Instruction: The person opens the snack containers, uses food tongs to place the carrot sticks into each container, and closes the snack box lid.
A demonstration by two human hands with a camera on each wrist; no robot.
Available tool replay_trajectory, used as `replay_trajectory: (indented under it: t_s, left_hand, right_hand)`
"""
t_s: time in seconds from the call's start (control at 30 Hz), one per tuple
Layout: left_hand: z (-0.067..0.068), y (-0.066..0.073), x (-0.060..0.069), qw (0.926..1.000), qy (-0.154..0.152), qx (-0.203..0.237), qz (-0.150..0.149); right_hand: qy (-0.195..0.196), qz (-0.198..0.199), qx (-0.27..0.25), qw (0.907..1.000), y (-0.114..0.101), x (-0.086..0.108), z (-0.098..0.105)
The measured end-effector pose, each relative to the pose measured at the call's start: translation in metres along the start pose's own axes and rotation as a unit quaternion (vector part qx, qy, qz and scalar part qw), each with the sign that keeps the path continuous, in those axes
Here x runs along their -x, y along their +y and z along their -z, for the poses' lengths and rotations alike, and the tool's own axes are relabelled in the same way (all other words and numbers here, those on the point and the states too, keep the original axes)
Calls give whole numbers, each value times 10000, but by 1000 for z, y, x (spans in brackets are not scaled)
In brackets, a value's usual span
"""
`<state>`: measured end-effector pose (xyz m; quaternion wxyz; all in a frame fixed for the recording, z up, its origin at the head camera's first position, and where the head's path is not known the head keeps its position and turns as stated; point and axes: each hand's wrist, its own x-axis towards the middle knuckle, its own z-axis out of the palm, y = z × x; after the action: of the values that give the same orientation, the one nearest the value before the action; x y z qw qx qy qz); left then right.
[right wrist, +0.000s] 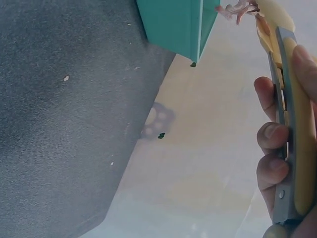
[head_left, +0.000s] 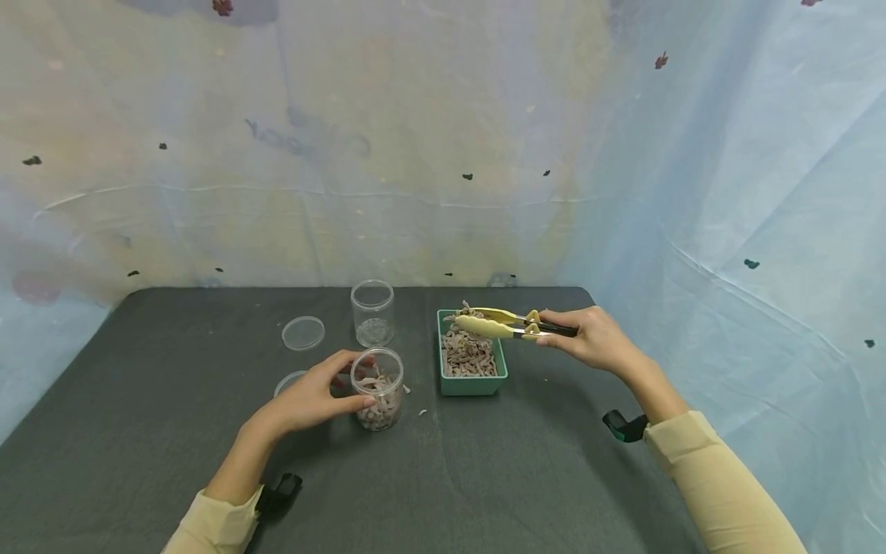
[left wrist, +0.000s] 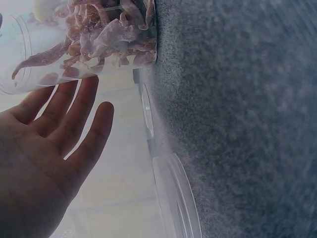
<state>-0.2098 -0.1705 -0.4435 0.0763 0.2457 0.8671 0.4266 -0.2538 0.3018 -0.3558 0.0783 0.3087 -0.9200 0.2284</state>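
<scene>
My right hand grips yellow-tipped tongs above a green container of brownish-pink dried strips. In the right wrist view, fingers curl round the tongs, and strips stick out from their tips. My left hand holds a clear jar partly filled with the same strips, its thumb on the near side and fingers behind. The left wrist view shows this hand with fingertips against the jar's wall.
Behind the held jar stands another clear jar. One clear lid lies to its left; another is partly behind my left hand. Small crumbs dot the dark table. A patterned sheet hangs behind.
</scene>
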Motion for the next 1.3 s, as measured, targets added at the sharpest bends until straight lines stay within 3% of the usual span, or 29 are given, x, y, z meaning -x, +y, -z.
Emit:
replay_trajectory:
  t_s: [0.27, 0.7, 1.3]
  left_hand:
    - [-1, -1, 0, 10000, 18, -16, -6]
    - [-1, -2, -1, 10000, 43, -12, -64]
    - [-2, -2, -2, 9999, 49, -7, -89]
  right_hand:
    - [305, 184, -75, 9993, -5, 0, 3]
    - [741, 1092, -51, 9912, -27, -9, 5]
    - [588, 1942, -652, 9770, -60, -31, -15]
